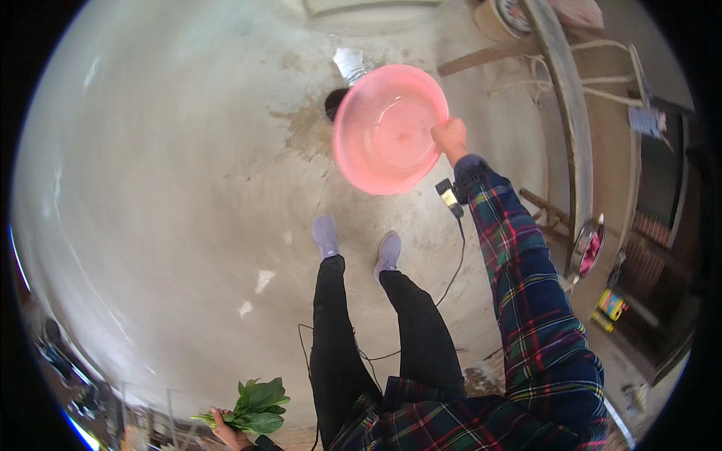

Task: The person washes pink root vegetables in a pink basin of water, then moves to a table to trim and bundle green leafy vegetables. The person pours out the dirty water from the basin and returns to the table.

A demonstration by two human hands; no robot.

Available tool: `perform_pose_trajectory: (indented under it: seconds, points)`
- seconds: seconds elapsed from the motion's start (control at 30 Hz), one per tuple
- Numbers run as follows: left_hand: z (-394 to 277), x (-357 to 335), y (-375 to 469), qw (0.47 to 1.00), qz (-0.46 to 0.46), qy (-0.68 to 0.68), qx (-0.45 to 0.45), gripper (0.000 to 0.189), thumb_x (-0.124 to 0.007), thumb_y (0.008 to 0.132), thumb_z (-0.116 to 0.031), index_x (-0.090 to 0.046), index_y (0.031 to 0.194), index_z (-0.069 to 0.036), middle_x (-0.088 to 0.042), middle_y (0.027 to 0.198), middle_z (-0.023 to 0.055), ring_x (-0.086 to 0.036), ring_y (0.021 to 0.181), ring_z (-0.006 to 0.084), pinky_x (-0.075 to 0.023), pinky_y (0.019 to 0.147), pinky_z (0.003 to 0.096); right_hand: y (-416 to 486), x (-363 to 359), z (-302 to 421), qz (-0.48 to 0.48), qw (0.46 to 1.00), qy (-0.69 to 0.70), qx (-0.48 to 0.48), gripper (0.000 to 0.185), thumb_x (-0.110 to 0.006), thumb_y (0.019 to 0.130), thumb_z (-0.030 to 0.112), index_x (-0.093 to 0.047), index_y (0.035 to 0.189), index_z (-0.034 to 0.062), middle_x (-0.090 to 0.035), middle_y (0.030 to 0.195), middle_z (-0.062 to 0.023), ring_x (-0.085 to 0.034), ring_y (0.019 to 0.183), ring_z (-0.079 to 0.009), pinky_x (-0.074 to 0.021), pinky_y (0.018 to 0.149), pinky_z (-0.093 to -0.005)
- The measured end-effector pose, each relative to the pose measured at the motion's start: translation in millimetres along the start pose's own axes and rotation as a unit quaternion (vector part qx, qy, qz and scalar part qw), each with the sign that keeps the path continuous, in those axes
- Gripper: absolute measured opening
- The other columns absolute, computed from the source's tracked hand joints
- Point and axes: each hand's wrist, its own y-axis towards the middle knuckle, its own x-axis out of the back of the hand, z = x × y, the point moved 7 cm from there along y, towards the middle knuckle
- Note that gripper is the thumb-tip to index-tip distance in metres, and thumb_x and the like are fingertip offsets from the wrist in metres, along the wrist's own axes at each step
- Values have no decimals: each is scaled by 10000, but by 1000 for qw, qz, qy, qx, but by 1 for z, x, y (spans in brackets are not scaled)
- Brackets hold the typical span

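Note:
My right hand [450,138] grips the rim of a pink plastic basin [403,132], held out in front of me above the floor. The basin is tilted, so its inside faces me, and its base looks wet. At the lower left, my left hand [225,431] holds a bunch of leafy green vegetables [259,403] by the stems, with the leaves pointing right. A small dark device with a cable [449,197] hangs at my right wrist.
Beyond the basin a dark round hole [336,104] and a wet patch [310,127] mark the concrete floor [169,197]. On the right stands a long wooden bench [569,113]. A yellow bottle [612,304] is farther right. Thin cables [361,352] trail around my legs.

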Motion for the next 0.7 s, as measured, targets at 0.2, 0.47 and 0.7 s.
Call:
perform_pose_trajectory:
  seconds: [0.2,0.47,0.7]
  points:
    - [-64,-15,22,994,33,-58,-83,333,-677,881,-313,-587,827,3,-538,726,57,-477,643,164,-405,584,338,-93,72,-97,61,863,500,-37,94,-596,670,34,-662,695,-28,-581,557,-76,-569,501,-179,-439,440,-313]
    - [-200,-78,32,947,155,-6,-281,476,-703,853,-322,-499,1129,8,-551,878,110,-513,728,221,-494,638,394,-217,59,-251,-197,947,184,-173,305,-653,757,245,-670,762,-59,-647,705,-265,-670,711,-380,-530,652,-442]
    - [-254,-104,-71,905,139,91,-392,590,-700,844,-369,-470,1245,-2,-579,957,128,-540,766,226,-518,671,409,-391,45,-542,-148,865,302,-373,257,-650,749,224,-689,698,-25,-649,664,-230,-680,678,-345,-540,615,-425]
